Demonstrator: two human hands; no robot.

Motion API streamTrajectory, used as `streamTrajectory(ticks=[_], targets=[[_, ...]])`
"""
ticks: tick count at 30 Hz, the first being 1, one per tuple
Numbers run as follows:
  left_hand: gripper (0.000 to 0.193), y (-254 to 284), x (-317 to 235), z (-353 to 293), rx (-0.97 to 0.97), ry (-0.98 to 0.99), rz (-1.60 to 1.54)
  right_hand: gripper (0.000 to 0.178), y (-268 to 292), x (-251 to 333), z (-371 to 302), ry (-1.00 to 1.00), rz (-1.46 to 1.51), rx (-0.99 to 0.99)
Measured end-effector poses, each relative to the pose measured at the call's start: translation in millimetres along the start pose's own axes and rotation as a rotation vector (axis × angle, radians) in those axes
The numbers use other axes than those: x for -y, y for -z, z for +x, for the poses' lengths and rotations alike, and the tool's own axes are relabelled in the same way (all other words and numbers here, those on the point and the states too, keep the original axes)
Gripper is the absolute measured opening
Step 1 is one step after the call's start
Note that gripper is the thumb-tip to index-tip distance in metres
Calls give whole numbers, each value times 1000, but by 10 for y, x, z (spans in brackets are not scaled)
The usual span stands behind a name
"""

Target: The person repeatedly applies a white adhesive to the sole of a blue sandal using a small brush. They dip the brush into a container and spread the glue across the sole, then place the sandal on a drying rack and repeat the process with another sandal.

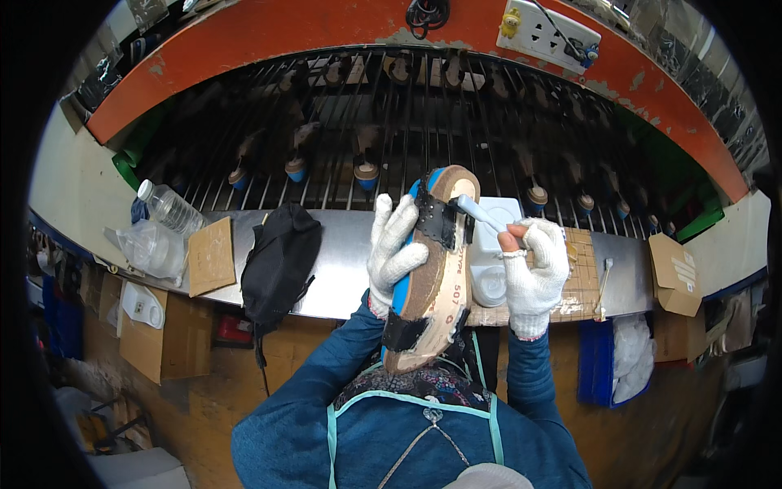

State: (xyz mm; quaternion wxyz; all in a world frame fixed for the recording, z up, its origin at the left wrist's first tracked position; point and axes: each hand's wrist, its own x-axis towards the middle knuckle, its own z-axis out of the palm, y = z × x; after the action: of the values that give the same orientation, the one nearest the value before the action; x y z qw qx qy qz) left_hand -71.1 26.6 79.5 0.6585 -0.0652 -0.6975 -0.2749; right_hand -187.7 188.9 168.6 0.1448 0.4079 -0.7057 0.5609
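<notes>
A sandal upper on a blue shoe last (436, 301) is tilted sole side up in front of my chest, with black straps folded over a brown and pale insole. My left hand (393, 254), in a white glove, holds it from the left side, the thumb lying across its edge. In my gloved right hand (535, 273), with bare fingertips showing, is a light-blue brush (482, 213) that looks like a toothbrush. Its head touches the black strap (441, 222) near the upper end of the sandal. Behind it stands a white plastic tray (491, 284), partly hidden.
A metal ledge (342, 236) carries a black cloth bundle (281, 261), a clear bottle (169, 205) and cardboard pieces (211, 256). Beyond it, dark rods hold several shoe lasts (366, 173) under an orange frame (342, 33). A blue bin (597, 363) stands below right.
</notes>
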Motion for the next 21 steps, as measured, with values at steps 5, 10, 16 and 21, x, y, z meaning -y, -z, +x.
streamTrajectory(ticks=[5,10,16,21], targets=[[41,31,-33,5,24,25,-10,19,62,-3,17,118,-91,38],[40,25,-15,0,46,1,21,18,154,-40,-54,51,-83,116],[39,21,-5,-54,98,25,17,19,322,-75,-184,76,-140,185],[46,-36,-49,156,13,-52,62,16,620,-315,-373,-138,220,259]])
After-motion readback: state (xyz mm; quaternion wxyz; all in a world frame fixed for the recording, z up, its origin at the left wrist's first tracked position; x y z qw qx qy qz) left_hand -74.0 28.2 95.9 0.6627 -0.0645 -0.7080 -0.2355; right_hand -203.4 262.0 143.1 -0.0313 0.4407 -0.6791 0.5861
